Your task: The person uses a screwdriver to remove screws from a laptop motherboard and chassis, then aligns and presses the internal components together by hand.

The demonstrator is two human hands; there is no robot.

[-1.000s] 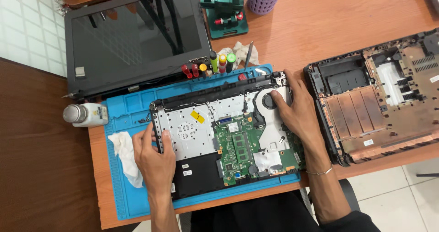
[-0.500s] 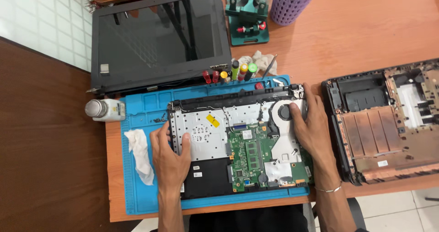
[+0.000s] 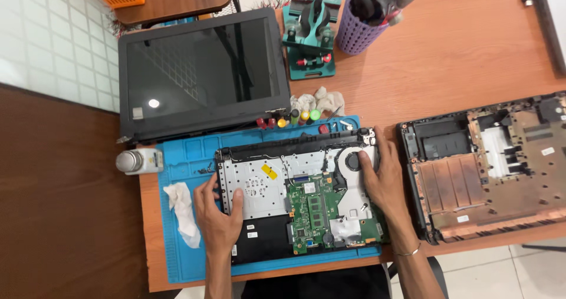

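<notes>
The view has slid since the earlier frame, bringing the purple cup and green stand at the far edge of the table fully into sight, while both hands have barely shifted on the opened laptop base. That base lies bottom-up on the blue mat near the table's front edge, its metal plate, green circuit board and round fan exposed.

The left hand rests flat on the base's left edge, fingers spread over the silver plate, pressing rather than gripping. The right hand lies along the right edge, thumb by the fan, fingers wrapped over the rim; how firmly it clasps cannot be told.

Judging from how things lie, the teardown is well along: the bottom cover is already off and set aside at the table's right edge, and the screen lies flat towards the far left corner, hinge side against the base; whether it is detached cannot be told. The board, fan and black drive bay appear seated, so lifting them out looks like the work left.

A crumpled white cloth lies on the mat's left edge, a white bottle just beyond it, and small coloured-handled tools along the mat's far edge.
</notes>
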